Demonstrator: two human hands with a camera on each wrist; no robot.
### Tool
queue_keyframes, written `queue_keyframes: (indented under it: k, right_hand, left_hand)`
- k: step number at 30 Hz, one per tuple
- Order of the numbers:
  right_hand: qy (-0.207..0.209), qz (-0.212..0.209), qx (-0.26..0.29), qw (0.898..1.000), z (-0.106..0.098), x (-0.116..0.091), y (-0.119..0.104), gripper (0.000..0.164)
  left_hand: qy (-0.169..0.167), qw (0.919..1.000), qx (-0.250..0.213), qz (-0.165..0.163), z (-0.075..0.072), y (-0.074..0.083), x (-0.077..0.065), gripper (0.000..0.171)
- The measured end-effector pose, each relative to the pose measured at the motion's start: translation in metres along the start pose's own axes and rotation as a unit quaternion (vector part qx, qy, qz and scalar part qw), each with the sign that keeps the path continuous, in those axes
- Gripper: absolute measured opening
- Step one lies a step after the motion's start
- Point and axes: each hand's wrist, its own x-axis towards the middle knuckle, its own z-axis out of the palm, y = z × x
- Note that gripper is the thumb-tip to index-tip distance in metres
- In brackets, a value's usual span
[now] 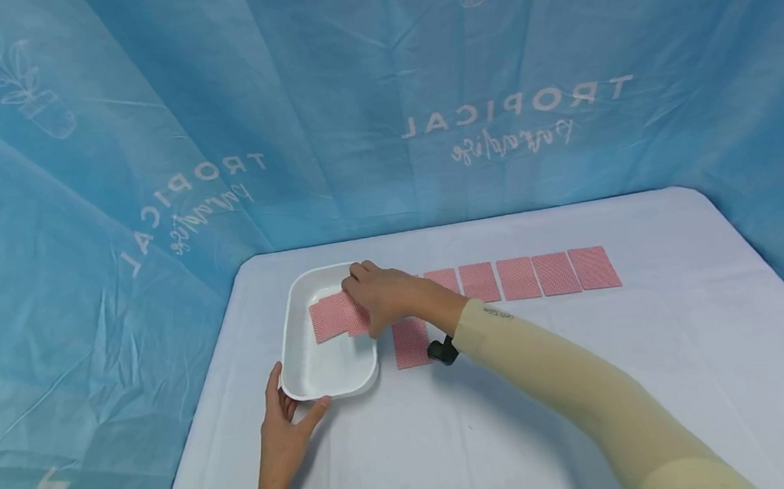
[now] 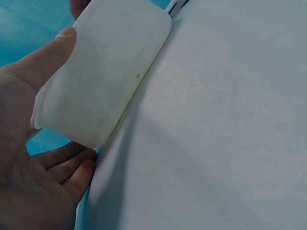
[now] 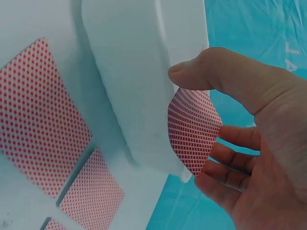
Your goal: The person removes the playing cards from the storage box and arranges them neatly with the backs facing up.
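Observation:
My right hand point(image 1: 385, 295) is over the right rim of a white plastic tray point(image 1: 329, 372). Between its thumb and fingers it pinches a red-patterned playing card point(image 3: 194, 132), which bows in the right wrist view. Another playing card point(image 1: 327, 319) lies back up inside the tray, overlapped by the held one in the head view. At the tray's near left corner, my left hand point(image 1: 286, 437) grips the wall, thumb point(image 2: 55, 52) against the near side and fingers round the corner.
A row of several face-down cards point(image 1: 519, 278) runs along the back of the white table point(image 1: 651, 377) to the right. One more card point(image 1: 411, 344) lies just right of the tray. Blue printed cloth point(image 1: 355, 124) hangs behind and at the left.

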Motion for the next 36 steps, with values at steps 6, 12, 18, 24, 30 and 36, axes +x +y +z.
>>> queue_keyframes:
  k: [6,12,18,24,30,36]
  right_hand:
    - [-0.005,0.019,-0.002,1.0,0.005,-0.009,0.009,0.081]
    - [0.005,0.013,0.002,1.0,0.013,-0.006,0.01,0.081]
    - [0.012,0.008,0.015,1.0,0.013,-0.011,0.009,0.08]
    - [0.03,0.002,0.0,1.0,0.013,-0.026,0.016,0.079]
    - [0.026,0.005,-0.009,1.0,0.016,-0.04,0.019,0.081]
    - [0.014,0.013,-0.01,1.0,0.026,-0.048,0.024,0.083]
  left_hand:
    - [-0.006,1.0,0.002,-0.004,0.004,-0.003,0.0,0.107]
    - [0.005,0.9997,0.01,-0.021,-0.001,-0.008,0.001,0.108]
    - [-0.003,0.9997,0.007,-0.025,-0.007,-0.006,0.002,0.108]
    - [-0.01,0.9998,-0.009,-0.015,-0.006,-0.003,0.004,0.105]
    - [-0.007,0.9998,-0.013,-0.015,-0.003,-0.002,0.001,0.106]
    - [-0.001,0.9998,-0.003,-0.018,-0.001,-0.002,0.001,0.107]
